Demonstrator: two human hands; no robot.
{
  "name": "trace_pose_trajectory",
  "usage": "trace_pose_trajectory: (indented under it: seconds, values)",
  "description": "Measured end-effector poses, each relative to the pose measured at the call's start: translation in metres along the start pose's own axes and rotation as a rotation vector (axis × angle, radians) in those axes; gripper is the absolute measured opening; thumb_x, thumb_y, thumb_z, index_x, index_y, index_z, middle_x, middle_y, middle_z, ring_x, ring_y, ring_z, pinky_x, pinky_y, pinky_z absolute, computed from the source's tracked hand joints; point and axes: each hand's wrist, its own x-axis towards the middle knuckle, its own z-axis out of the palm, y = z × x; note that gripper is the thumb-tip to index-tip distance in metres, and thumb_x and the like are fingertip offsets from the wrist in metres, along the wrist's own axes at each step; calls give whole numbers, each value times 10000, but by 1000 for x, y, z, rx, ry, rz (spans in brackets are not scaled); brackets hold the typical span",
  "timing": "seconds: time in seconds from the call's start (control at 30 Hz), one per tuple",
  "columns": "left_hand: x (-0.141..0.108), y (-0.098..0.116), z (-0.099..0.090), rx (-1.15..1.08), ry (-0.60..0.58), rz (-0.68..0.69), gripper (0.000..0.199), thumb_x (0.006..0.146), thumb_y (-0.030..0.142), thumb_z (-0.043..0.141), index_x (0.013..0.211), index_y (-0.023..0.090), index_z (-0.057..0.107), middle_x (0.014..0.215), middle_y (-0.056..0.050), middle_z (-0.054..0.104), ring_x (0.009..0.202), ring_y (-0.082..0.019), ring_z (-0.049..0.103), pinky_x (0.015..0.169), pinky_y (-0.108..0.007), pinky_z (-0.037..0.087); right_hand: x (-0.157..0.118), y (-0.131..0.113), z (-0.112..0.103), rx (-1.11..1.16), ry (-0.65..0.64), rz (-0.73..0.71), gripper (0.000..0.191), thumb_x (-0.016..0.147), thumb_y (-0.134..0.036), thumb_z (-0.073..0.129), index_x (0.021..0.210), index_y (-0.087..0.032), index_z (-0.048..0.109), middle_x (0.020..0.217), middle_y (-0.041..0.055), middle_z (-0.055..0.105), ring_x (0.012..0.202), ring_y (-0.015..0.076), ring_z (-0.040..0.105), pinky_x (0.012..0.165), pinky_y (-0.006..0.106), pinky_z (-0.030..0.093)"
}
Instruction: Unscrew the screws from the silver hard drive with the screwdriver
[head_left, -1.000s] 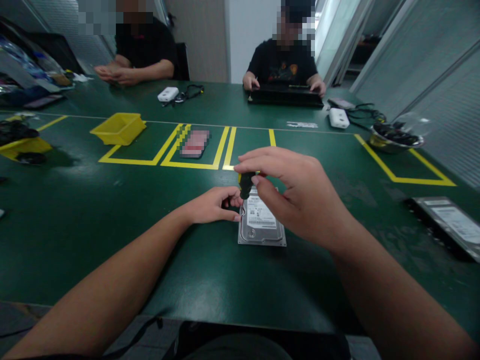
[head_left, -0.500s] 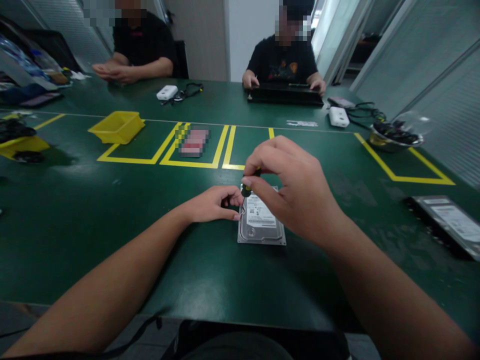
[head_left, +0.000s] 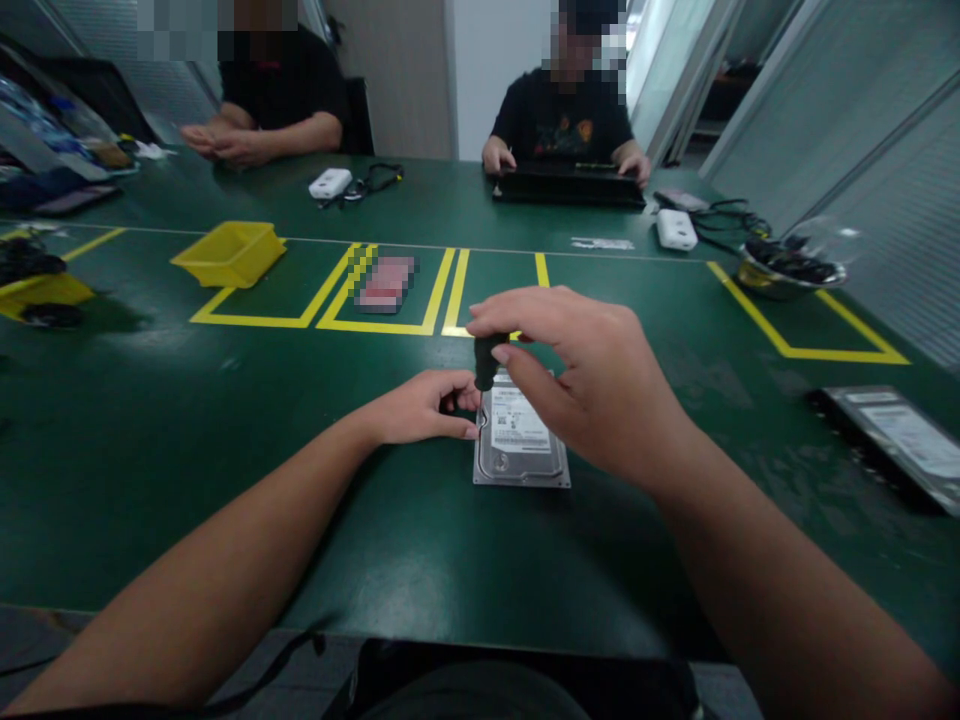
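Silver rectangular metal hard drive with a white printed label [head_left: 521,440]: flat on the smooth dark green table [head_left: 375,560], right at the fingers. Right hand [head_left: 600,380] grasping a dark, stubby-handled screwdriver [head_left: 487,362], forefinger over the top, thumb at the side; near-upright hold, probably so pressure goes straight down. Thin shaft meets the drive's left edge, toward the far end; whether the tip sits in a screw, cannot tell. Left hand [head_left: 420,405] not clenched: thumb and forefinger parted, tips at the drive's left edge, apparently bracing it against slipping or twisting. Drive thus just right of the left fingers, below and partly hidden by the right.

Farther out, right: second silver-topped hard drive with a pale label [head_left: 892,430], well apart from both hands. Far left, yellow open plastic bin [head_left: 210,270]; far right, round shiny metal bowl [head_left: 776,290] of dark pieces. Both overlap yellow tape outlines [head_left: 255,321], likely marking set places.
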Motion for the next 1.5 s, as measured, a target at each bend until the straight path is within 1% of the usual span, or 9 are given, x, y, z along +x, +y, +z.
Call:
trace_pose_trajectory:
  seconds: [0.13, 0.4, 0.67, 0.87, 1.03, 1.13, 1.27, 1.5]
  values:
    - [0, 1, 0, 15, 2, -3, 328, 764, 387, 769, 892, 165, 566, 824, 24, 512, 743, -121, 466, 669, -246, 386, 0, -1, -4, 56, -30, -7, 292, 865, -49, 512, 1080, -124, 695, 1150, 41, 719, 1085, 156, 657, 970, 294, 500]
    - [0, 4, -1, 25, 1, 6, 308, 760, 373, 762, 909, 170, 585, 828, 20, 516, 729, -122, 454, 664, -249, 376, 1, -1, -5, 81, -54, -26, 323, 900, -56, 462, 1106, -101, 707, 1179, 61, 714, 1147, 145, 636, 1028, 270, 478]
    - [0, 3, 0, 5, 2, 14, 283, 770, 347, 766, 913, 173, 594, 830, 25, 540, 732, -118, 468, 662, -243, 379, 2, -2, -5, 74, -74, -37, 338, 901, -60, 459, 1134, -88, 702, 1183, 83, 701, 1126, 158, 631, 1009, 278, 479]
    - [0, 0, 1, 14, 9, -3, 322, 766, 399, 769, 914, 166, 604, 828, 16, 562, 726, -124, 486, 654, -246, 382, 0, -1, -4, 64, -77, -32, 340, 899, -89, 463, 1154, -118, 688, 1175, 83, 686, 1100, 166, 625, 968, 316, 496]
    - [0, 2, 0, 40, 8, -10, 338, 766, 403, 769, 950, 163, 617, 844, 8, 575, 756, -135, 509, 665, -249, 392, 1, -1, -2, 71, -59, -32, 311, 881, -75, 500, 1123, -88, 693, 1138, 97, 685, 1066, 160, 622, 949, 296, 485]
    - [0, 3, 0, 58, -1, -24, 351, 771, 409, 760, 967, 157, 615, 856, 2, 581, 763, -142, 516, 665, -255, 393, 1, -2, 0, 79, -50, -29, 244, 884, -92, 527, 1057, -106, 700, 1090, 76, 698, 1035, 157, 627, 928, 289, 483]
    - [1, 3, 0, 75, 4, -22, 345, 765, 411, 757, 950, 159, 611, 820, 14, 546, 738, -134, 487, 659, -255, 386, 2, -2, 1, 75, -32, -29, 178, 884, -103, 542, 983, -125, 688, 1036, 54, 711, 986, 160, 638, 899, 300, 490]
    - [0, 3, 0, 55, 15, -16, 340, 760, 421, 751, 932, 167, 606, 828, 11, 541, 755, -140, 487, 679, -265, 395, 1, -1, 1, 53, -31, -12, 187, 895, -106, 512, 981, -175, 663, 1076, 52, 715, 1008, 164, 647, 909, 313, 499]
